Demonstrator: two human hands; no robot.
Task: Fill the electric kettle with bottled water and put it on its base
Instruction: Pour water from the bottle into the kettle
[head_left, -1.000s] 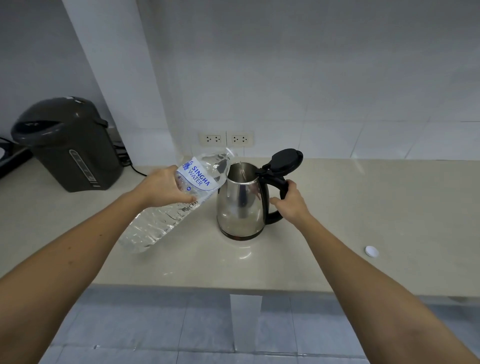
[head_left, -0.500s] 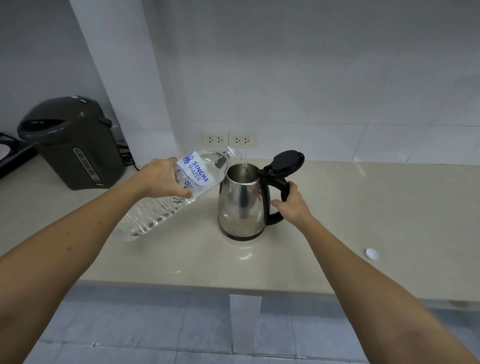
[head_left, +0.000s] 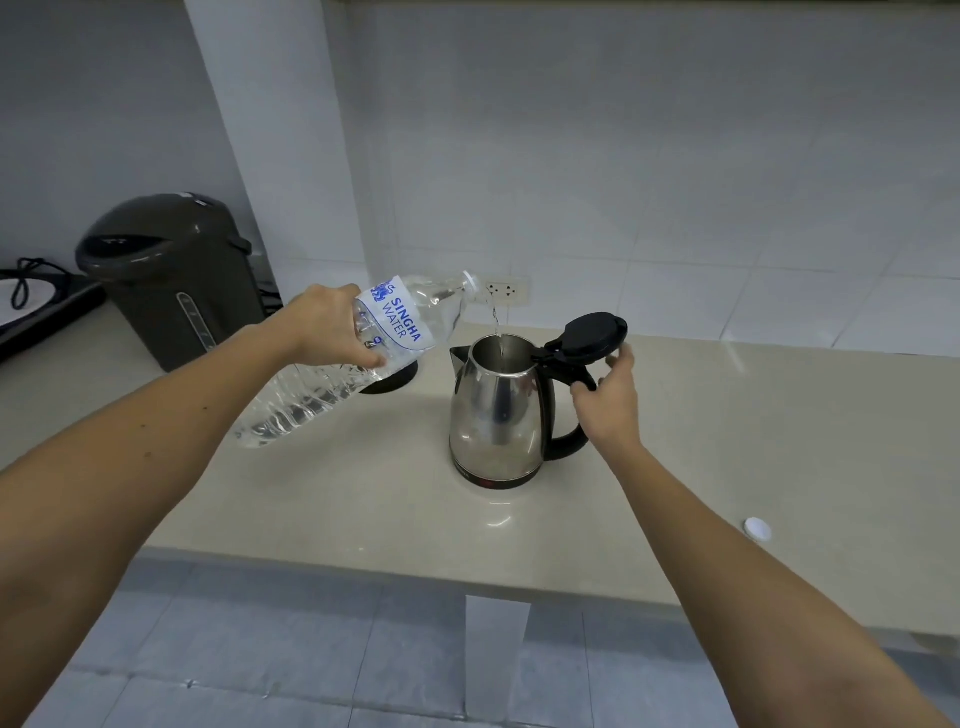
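Bottle cap (head_left: 757, 529) lies nearest, on the counter (head_left: 727, 467) to my right. Kettle (head_left: 498, 415) stands upright mid-counter, lid (head_left: 595, 338) flipped open, not on its base. My right hand (head_left: 610, 405) rests loosely spread against handle top and lid. My left hand (head_left: 327, 327) wraps the bottle (head_left: 400, 322), whose long axis slants low-left to high-right, neck over the kettle mouth, thin stream falling in. Base (head_left: 392, 382) sits just left of and beyond the kettle, half hidden behind the bottle. The handle is at my right hand.

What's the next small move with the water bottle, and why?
Probably tip the clear plastic water bottle in your left hand slightly steeper, mouth kept over the open stainless-steel kettle: only a thin stream is falling in, water shows in the bottle, and the kettle isn't yet on its round black base.
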